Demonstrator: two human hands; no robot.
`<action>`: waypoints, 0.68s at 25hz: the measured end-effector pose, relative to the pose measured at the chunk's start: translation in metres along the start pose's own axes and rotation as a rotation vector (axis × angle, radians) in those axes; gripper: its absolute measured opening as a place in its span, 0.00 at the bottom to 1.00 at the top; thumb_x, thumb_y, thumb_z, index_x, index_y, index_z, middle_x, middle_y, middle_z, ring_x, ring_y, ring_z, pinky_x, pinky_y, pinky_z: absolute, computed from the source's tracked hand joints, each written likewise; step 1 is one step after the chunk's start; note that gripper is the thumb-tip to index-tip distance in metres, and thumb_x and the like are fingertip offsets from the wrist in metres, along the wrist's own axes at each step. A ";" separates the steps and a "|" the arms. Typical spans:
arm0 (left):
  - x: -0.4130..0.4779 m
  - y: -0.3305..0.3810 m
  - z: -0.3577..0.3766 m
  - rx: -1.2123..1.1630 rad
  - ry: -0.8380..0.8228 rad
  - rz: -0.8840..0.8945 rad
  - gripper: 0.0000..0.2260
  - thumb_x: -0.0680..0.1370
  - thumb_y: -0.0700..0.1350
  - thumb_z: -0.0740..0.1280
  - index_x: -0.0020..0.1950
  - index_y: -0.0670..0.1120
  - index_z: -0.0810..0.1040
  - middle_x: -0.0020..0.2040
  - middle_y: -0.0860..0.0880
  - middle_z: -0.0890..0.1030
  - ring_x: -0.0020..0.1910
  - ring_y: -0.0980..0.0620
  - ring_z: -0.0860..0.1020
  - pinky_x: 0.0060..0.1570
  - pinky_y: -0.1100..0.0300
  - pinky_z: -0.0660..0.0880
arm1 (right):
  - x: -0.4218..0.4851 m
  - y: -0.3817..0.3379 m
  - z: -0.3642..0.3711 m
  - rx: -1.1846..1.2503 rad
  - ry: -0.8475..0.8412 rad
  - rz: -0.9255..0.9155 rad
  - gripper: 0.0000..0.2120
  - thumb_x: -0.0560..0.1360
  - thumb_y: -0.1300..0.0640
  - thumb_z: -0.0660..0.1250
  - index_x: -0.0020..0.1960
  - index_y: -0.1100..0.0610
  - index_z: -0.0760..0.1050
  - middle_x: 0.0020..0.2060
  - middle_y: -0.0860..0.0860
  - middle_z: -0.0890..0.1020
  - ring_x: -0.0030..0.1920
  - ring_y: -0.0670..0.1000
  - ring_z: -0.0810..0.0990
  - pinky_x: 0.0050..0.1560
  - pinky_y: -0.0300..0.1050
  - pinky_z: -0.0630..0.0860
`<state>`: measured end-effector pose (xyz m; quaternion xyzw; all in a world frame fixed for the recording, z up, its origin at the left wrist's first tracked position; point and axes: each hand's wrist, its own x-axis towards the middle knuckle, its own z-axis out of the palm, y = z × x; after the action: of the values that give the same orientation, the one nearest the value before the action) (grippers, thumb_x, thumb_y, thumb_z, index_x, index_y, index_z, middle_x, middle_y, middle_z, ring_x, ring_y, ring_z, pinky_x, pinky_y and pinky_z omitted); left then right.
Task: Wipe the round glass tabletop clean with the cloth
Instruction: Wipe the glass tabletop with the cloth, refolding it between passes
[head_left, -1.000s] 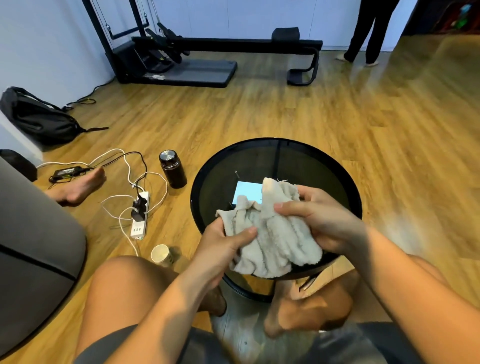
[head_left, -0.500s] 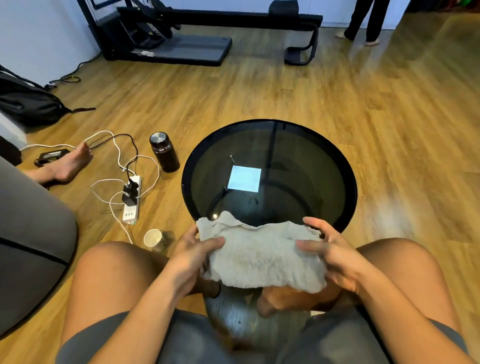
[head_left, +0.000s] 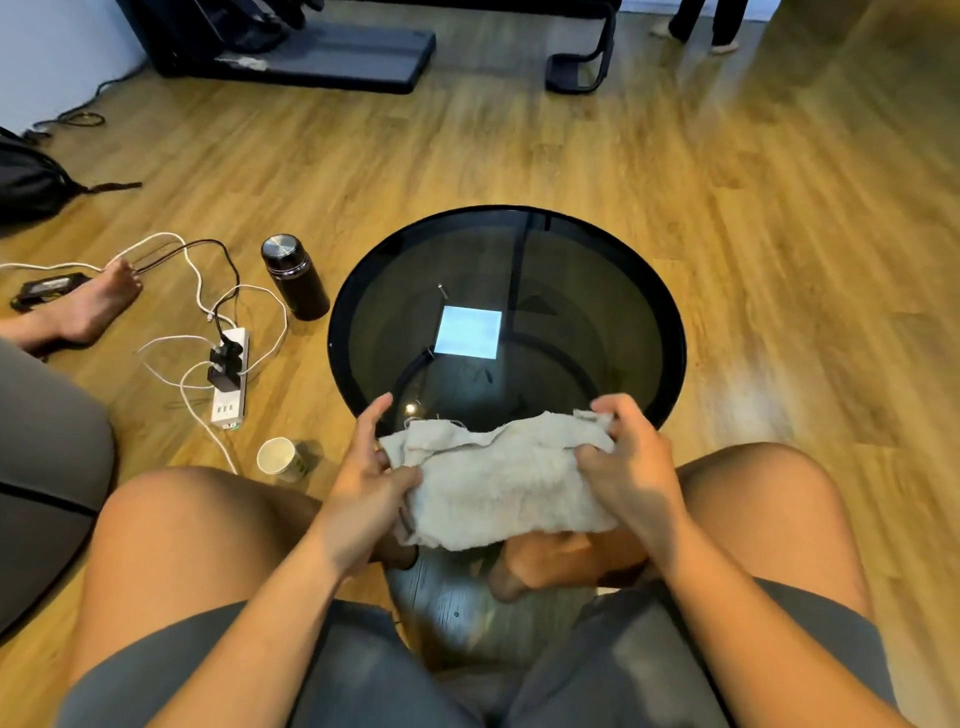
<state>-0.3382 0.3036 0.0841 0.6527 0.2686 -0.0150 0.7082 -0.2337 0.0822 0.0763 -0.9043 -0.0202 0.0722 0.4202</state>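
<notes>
A round dark glass tabletop (head_left: 613, 291) with a black rim stands on the wooden floor in front of my knees. A bright square reflection shows near its middle. A beige cloth (head_left: 498, 483) is stretched between both hands over the table's near edge. My left hand (head_left: 371, 467) grips the cloth's left end, thumb on top, fingers partly spread. My right hand (head_left: 631, 457) pinches the right end. The near rim of the table is hidden behind the cloth and hands.
A dark flask (head_left: 295, 283) stands left of the table. A paper cup (head_left: 278, 456), a power strip (head_left: 228, 387) with cables and another person's bare foot (head_left: 88, 306) lie to the left. Exercise equipment (head_left: 332, 52) and a standing person (head_left: 701, 26) are far back.
The bunched cloth was pulled toward me and spread out wide between both hands. The view tilted down, so the table now sits farther ahead of the hands.
</notes>
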 end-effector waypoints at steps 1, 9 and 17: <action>-0.002 -0.001 0.007 -0.076 -0.029 -0.022 0.35 0.77 0.29 0.62 0.74 0.61 0.61 0.62 0.39 0.80 0.59 0.44 0.80 0.61 0.47 0.76 | -0.009 -0.019 0.003 -0.071 -0.013 -0.112 0.20 0.72 0.58 0.68 0.63 0.49 0.71 0.51 0.49 0.80 0.51 0.52 0.78 0.50 0.41 0.74; 0.001 0.000 0.005 -0.390 0.121 -0.069 0.31 0.75 0.34 0.68 0.74 0.53 0.64 0.67 0.43 0.77 0.60 0.44 0.80 0.58 0.47 0.77 | -0.034 -0.057 0.019 0.377 -0.376 -0.044 0.10 0.77 0.51 0.68 0.58 0.43 0.76 0.52 0.44 0.82 0.52 0.48 0.83 0.52 0.45 0.81; -0.001 0.006 0.021 -0.467 -0.330 -0.113 0.23 0.77 0.48 0.65 0.72 0.54 0.69 0.68 0.49 0.77 0.67 0.46 0.76 0.64 0.45 0.74 | -0.009 -0.028 0.016 0.137 -0.199 -0.164 0.15 0.75 0.49 0.70 0.60 0.49 0.74 0.48 0.39 0.80 0.51 0.42 0.80 0.45 0.26 0.72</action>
<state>-0.3295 0.2847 0.0901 0.4446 0.1819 -0.0984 0.8715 -0.2440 0.1114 0.0888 -0.8572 -0.1306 0.1279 0.4814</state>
